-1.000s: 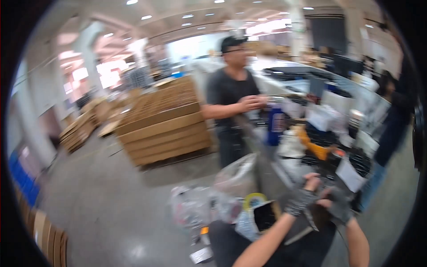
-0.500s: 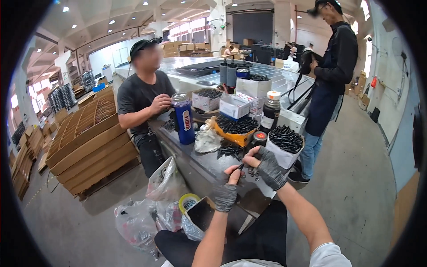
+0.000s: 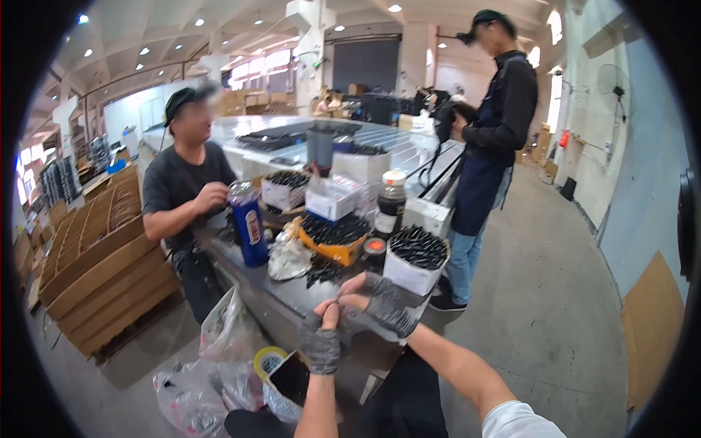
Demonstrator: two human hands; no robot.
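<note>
My left hand (image 3: 320, 343) and my right hand (image 3: 385, 303) wear grey fingerless gloves and meet over the table's near end. Thumb and fingers of both are pinched together, tip against tip. The small black part seen in my left fingers a moment ago is mostly covered by them now. What my right fingertips pinch is too small to make out. Beyond my right hand stands a white box of black parts (image 3: 415, 252), beside a small jar with a red lid (image 3: 374, 252). Loose black parts (image 3: 323, 274) lie just past my fingertips.
An orange-edged bag of black parts (image 3: 334, 239), a blue bottle (image 3: 250, 226) and a dark bottle with an orange-marked cap (image 3: 390, 204) crowd the table. Plastic bags (image 3: 191, 398) and an open bin (image 3: 292, 376) sit below left. One co-worker (image 3: 191, 164) is at left, another (image 3: 489, 139) stands right.
The view has swung right, so the scene sits farther left. My right fingertips have come against my left ones, covering the small black part.
</note>
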